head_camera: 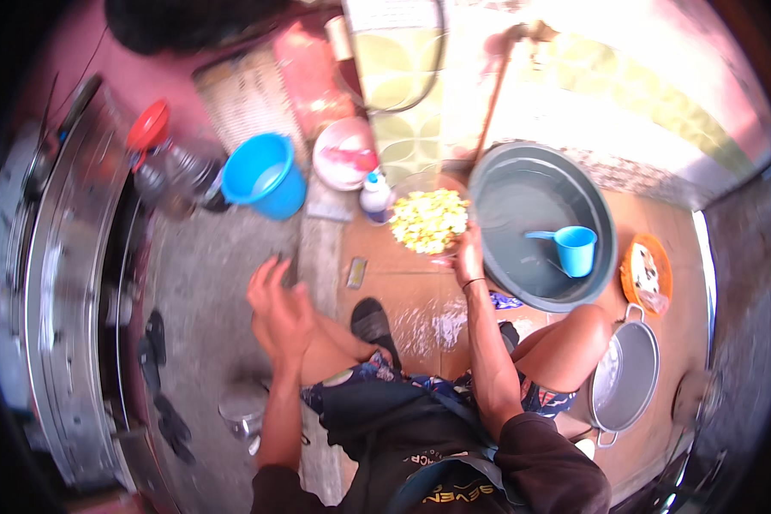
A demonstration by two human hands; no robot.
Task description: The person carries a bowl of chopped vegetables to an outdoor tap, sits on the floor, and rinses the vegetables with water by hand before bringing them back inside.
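My right hand is at the right rim of a clear bowl and seems to grip it; the fingers are partly hidden. Small yellow and whitish cut pieces fill that bowl, which sits low over the tiled floor. Raised over my left knee, my left hand holds nothing, its fingers slightly blurred and apart. Just right of the bowl stands a large grey plastic tub of water. A blue dipper with a handle rests in the tub.
A blue bucket, a white bottle and a pink-white basin stand at the back left. Right of the tub are an orange basket and a two-handled metal pot. Wet orange floor tiles lie before me; dark sandals lie left.
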